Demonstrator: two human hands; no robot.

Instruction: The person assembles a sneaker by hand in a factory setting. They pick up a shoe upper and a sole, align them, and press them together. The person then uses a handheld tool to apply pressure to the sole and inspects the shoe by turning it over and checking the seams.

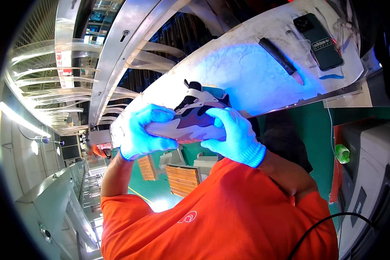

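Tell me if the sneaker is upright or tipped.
Tipped: the sneaker is held between the left gloved hand and right gloved hand, its side facing the camera, its pink sole toward the orange shirt.

The person's left hand (pixel 138 130), in a bright blue knitted glove, and the matching gloved right hand (pixel 240 136) face each other, well apart, each curled in a two-sided grip with digits above and below. The bare left forearm (pixel 117 174) rises almost upright; the bare right forearm (pixel 286 173) slants inward. Both wrists look fairly straight.
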